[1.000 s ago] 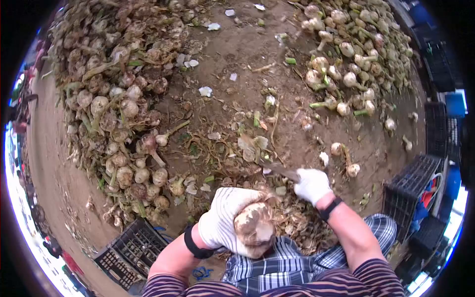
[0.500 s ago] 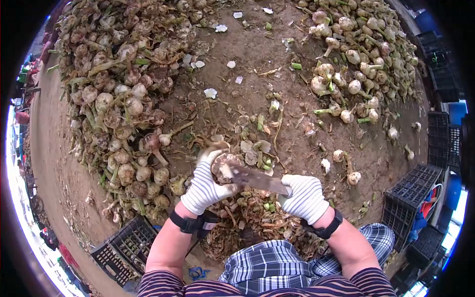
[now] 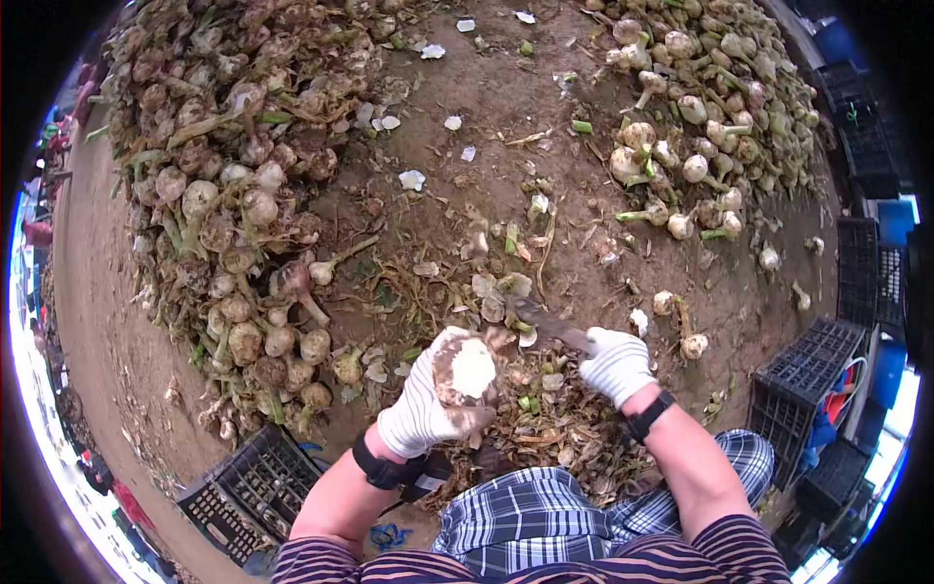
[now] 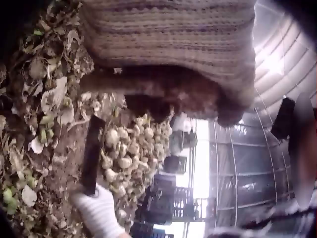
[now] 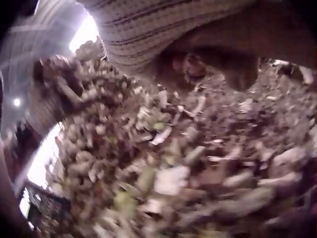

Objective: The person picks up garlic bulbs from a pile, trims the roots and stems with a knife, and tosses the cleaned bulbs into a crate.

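My gloved left hand [image 3: 420, 401] grips a garlic bulb [image 3: 473, 368] in front of the lap, fingers curled round its side. A bright white patch on the bulb faces up, with brown skin around it. Off to the right, my gloved right hand [image 3: 619, 366] holds a knife [image 3: 553, 326] by its handle, the broad dark blade pointing left and away from the body. Blade and bulb are apart. The left wrist view shows the knife [image 4: 92, 156] upright in the right hand [image 4: 98, 210]. Blur covers much of the right wrist view.
A big heap of untrimmed garlic [image 3: 233, 204] lies on the left, a pile of trimmed bulbs [image 3: 696, 107] at the upper right. Skins and stalk bits [image 3: 545, 428] cover the ground below the hands. Black crates [image 3: 258, 492] stand at lower left and along the right [image 3: 812, 365].
The left hand went forward from the lap with the bulb, met the knife blade half a second ago, then drew back slightly. The knife has moved off to the right, exposing the bulb's white patch.
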